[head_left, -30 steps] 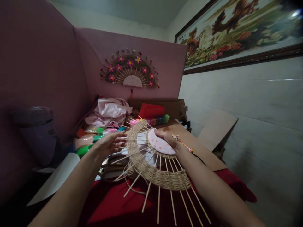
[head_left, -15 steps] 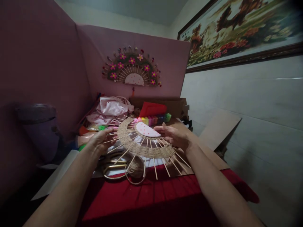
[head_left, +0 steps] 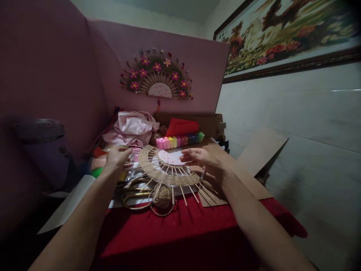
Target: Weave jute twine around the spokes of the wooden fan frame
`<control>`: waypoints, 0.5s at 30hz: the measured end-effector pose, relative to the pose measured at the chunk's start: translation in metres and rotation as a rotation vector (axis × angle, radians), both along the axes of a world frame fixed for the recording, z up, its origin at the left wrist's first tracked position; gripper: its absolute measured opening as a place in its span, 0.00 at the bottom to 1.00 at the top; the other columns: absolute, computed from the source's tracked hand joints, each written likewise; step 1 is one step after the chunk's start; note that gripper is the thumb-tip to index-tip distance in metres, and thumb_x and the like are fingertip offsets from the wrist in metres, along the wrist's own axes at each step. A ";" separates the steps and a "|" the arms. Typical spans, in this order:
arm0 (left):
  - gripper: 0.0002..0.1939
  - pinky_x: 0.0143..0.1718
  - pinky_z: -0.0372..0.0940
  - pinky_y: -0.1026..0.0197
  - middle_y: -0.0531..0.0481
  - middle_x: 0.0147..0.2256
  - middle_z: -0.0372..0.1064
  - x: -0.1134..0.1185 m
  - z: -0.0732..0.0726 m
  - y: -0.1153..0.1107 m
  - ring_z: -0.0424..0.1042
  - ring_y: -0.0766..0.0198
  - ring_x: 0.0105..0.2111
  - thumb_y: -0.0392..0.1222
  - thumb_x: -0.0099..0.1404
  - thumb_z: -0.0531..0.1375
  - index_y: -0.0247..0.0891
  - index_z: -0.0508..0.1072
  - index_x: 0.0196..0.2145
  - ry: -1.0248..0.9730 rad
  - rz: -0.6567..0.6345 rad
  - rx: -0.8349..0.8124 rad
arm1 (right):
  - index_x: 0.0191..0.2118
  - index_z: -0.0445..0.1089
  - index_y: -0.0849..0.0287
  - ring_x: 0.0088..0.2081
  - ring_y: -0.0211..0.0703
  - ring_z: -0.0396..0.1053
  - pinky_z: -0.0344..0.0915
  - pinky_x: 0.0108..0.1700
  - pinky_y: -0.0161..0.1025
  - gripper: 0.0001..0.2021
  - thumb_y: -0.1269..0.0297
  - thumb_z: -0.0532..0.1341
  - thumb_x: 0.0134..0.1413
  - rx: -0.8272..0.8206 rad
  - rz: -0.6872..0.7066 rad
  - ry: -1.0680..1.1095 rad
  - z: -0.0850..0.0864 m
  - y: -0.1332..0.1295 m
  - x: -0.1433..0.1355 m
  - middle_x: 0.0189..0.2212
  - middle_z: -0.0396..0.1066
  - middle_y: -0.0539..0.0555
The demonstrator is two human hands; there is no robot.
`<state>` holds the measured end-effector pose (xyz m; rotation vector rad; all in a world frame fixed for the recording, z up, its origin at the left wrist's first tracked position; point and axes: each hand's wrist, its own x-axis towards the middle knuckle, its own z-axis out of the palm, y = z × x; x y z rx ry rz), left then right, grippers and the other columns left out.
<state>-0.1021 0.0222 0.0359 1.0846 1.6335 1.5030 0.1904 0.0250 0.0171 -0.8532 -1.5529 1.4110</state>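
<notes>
A half-round fan frame [head_left: 169, 177] of thin wooden sticks, woven with a band of jute twine, sits tilted low over the table. A pink dotted half-circle [head_left: 168, 158] forms its centre. My left hand [head_left: 118, 158] is at the left stick ends, with its thumb above and fingers below, seemingly closed round them. My right hand [head_left: 201, 160] is open, its fingers stretched out at the right corner of the pink half-circle. Below the frame lie gold-handled scissors [head_left: 135, 198] and a ball of twine [head_left: 163, 196]; the scissors' blades are hidden.
A red cloth [head_left: 169, 237] covers the table's front, with cardboard [head_left: 248, 178] on the right. Behind are colourful packets [head_left: 180, 141], red felt [head_left: 182, 127] and crumpled pink fabric [head_left: 134, 123]. A finished flowered fan [head_left: 159, 77] hangs on the pink panel [head_left: 197, 56].
The fan frame has come down nearer the table and shifted slightly left. My left hand has moved up and a little left in view; my right hand has shifted slightly left. The view has tilted slightly.
</notes>
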 end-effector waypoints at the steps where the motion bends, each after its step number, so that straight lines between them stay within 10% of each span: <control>1: 0.09 0.28 0.64 0.59 0.49 0.23 0.66 0.001 0.001 -0.002 0.69 0.57 0.28 0.41 0.48 0.62 0.36 0.69 0.28 0.199 0.059 0.036 | 0.42 0.68 0.65 0.37 0.43 0.70 0.66 0.42 0.43 0.19 0.54 0.59 0.51 0.027 -0.012 0.002 0.002 -0.002 -0.001 0.37 0.72 0.61; 6: 0.08 0.44 0.58 0.54 0.43 0.32 0.70 0.019 0.006 -0.015 0.65 0.49 0.43 0.46 0.51 0.60 0.39 0.74 0.26 0.821 0.151 0.343 | 0.37 0.70 0.63 0.32 0.37 0.69 0.64 0.37 0.37 0.13 0.58 0.58 0.51 0.222 -0.068 -0.044 0.009 -0.011 -0.007 0.30 0.72 0.55; 15: 0.06 0.37 0.60 0.61 0.48 0.30 0.69 0.062 0.001 -0.038 0.66 0.61 0.34 0.41 0.53 0.59 0.39 0.76 0.27 0.675 -0.798 0.365 | 0.26 0.68 0.62 0.24 0.32 0.61 0.56 0.27 0.31 0.04 0.68 0.59 0.48 0.442 0.008 -0.568 0.014 -0.040 -0.023 0.21 0.65 0.47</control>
